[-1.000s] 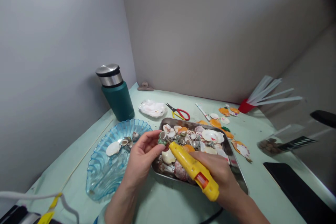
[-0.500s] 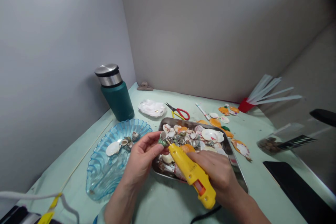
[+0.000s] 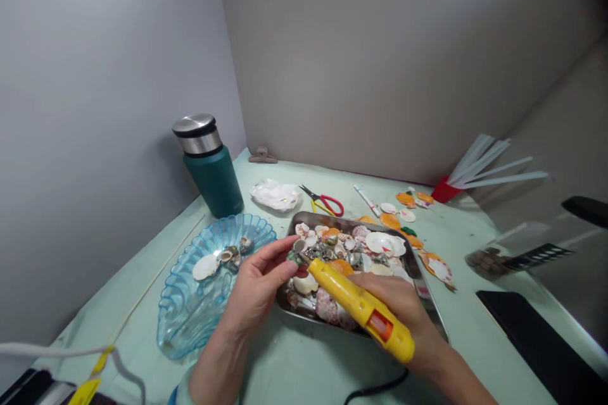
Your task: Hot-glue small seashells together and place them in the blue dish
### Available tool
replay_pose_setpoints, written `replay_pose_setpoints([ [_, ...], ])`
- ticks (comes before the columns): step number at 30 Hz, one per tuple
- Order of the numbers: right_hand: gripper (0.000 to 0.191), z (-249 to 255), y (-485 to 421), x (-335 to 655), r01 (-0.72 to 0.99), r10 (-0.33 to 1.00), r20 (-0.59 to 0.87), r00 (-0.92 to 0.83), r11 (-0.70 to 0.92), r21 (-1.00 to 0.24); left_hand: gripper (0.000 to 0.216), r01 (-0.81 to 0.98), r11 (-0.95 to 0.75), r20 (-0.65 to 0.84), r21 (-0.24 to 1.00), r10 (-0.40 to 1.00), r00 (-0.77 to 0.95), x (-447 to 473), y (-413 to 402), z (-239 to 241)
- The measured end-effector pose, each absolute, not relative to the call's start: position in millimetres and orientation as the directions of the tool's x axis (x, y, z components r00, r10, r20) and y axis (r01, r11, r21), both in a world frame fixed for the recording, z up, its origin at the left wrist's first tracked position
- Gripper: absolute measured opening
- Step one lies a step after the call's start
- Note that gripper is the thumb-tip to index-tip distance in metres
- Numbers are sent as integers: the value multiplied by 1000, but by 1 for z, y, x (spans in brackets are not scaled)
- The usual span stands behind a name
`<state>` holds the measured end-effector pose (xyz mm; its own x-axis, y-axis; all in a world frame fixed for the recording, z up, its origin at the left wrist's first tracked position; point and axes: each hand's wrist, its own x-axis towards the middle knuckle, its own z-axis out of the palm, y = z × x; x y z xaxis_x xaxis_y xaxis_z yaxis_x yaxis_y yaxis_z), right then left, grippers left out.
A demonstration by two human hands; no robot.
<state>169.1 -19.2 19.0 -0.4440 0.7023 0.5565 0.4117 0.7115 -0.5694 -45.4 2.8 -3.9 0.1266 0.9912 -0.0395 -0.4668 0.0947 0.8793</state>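
Note:
My left hand [image 3: 259, 288] pinches a small greenish shell [image 3: 294, 257] between thumb and fingers, just over the left edge of a metal tray [image 3: 434, 319] heaped with seashells. My right hand [image 3: 403, 316] grips a yellow hot glue gun [image 3: 361, 309], whose nozzle touches that small shell. A blue glass shell-shaped dish [image 3: 190, 310] lies to the left of my left hand, with a white shell and a few small shells in it.
A teal flask [image 3: 211, 171] stands at the back left. Behind the tray lie a white crumpled cloth [image 3: 275, 195], red-handled scissors [image 3: 327, 202], a pen [image 3: 367, 201] and loose orange and white shells [image 3: 408, 215]. Glue sticks in a red holder [image 3: 444, 191] and a black pad [image 3: 536, 342] are at right.
The glue gun's rear has swung right and a little up while its nozzle stays at the small shell. My left hand keeps its pinch in nearly the same place.

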Motion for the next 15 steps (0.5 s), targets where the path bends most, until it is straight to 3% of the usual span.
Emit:
replay_pose_setpoints([
  [10,34,20,-21,168,406,728,556,-401,685,-604,32,-478,83,-44,875,995,92,-44,2,-2],
  [15,21,18,-20,171,425,712,572,-407,702,-571,29,-504,70,-43,861,997,66,-43,3,1],
])
